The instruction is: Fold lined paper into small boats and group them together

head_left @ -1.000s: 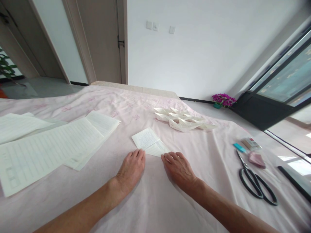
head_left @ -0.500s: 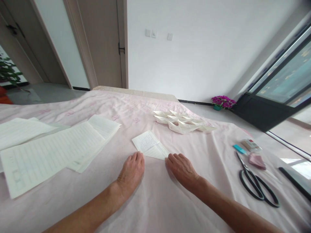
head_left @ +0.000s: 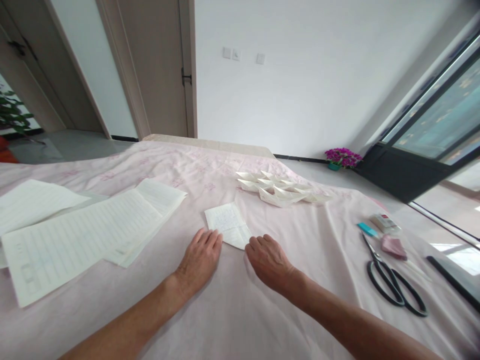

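My right hand pinches the folded paper at its near right corner; my left hand touches its near left side, grip I can't tell. Cloth separates it from lined sheets, left, and paper boats, far right.

Single head-worn view, facing forward and down, pink cloth near

Wall: white, I face it
Doors: 2, brown, left of wall
Window: dark-framed, right of wall
Floor: grey, at wall's foot
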Action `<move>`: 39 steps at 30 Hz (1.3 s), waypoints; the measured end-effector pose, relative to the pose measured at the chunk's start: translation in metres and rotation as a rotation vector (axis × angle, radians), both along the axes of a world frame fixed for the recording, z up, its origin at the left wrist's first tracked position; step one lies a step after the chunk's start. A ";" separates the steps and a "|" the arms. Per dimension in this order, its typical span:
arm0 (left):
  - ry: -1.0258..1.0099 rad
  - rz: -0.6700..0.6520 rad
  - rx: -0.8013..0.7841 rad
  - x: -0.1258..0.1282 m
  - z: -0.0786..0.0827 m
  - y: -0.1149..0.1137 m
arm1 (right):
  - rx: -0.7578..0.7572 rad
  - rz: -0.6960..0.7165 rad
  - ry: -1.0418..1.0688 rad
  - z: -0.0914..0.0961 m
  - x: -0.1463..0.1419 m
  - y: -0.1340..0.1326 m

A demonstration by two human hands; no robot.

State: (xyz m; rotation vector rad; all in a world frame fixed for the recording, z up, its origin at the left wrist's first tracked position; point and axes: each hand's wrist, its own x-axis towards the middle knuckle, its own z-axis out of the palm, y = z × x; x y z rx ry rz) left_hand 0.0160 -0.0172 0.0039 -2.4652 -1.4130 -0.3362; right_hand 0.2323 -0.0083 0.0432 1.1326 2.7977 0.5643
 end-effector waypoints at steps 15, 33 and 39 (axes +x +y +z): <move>-0.117 -0.067 -0.114 -0.023 -0.007 0.002 | -0.436 0.132 0.399 -0.001 -0.041 -0.024; -0.207 -0.222 -0.161 -0.036 -0.013 0.014 | -0.468 0.084 0.891 -0.005 -0.007 0.008; -0.230 -0.333 -0.250 -0.039 -0.004 0.028 | -0.223 -0.150 0.777 -0.003 -0.023 0.068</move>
